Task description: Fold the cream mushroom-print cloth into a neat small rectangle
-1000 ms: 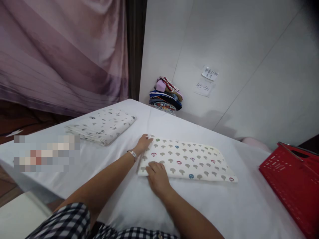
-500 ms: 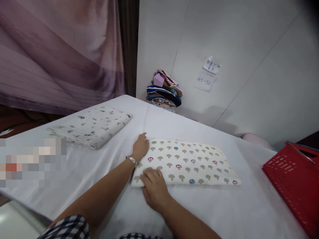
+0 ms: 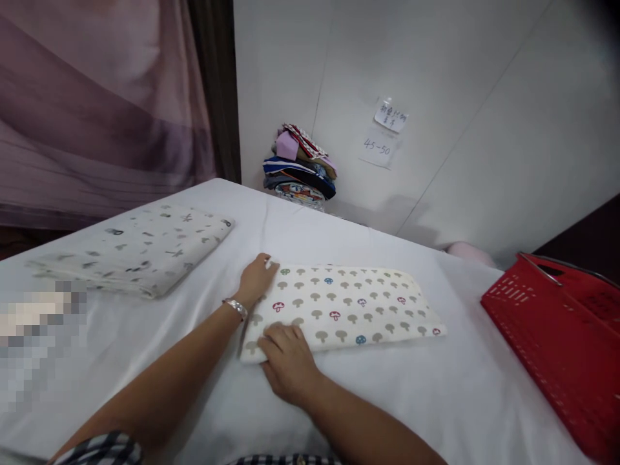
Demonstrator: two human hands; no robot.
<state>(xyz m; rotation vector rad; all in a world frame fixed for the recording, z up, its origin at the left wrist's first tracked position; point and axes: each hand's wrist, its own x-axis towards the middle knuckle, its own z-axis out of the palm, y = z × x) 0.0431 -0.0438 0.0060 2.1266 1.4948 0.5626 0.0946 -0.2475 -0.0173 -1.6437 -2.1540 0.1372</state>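
Cream folded cloth (image 3: 339, 309) at the centre, dotted with rows of taupe mushrooms, a few in red, blue, green and purple. Left of it, beyond the left hand (image 3: 255, 279), a second folded cloth (image 3: 140, 248): off-white, scattered with small grey and black marks. Both lie on a plain white sheet (image 3: 436, 400). Right of the mushroom cloth, a bright red basket (image 3: 557, 342) with slotted walls. Behind it, a stack of clothes (image 3: 300, 168) in lilac, navy, tan and red-striped. A silver bracelet (image 3: 236, 306) on the left wrist; black-and-white check on the sleeve (image 3: 97, 449). Mauve curtain (image 3: 97, 110) far left.

folded cloth (image 3: 339, 307) on table (image 3: 436, 400), basket (image 3: 566, 361) right
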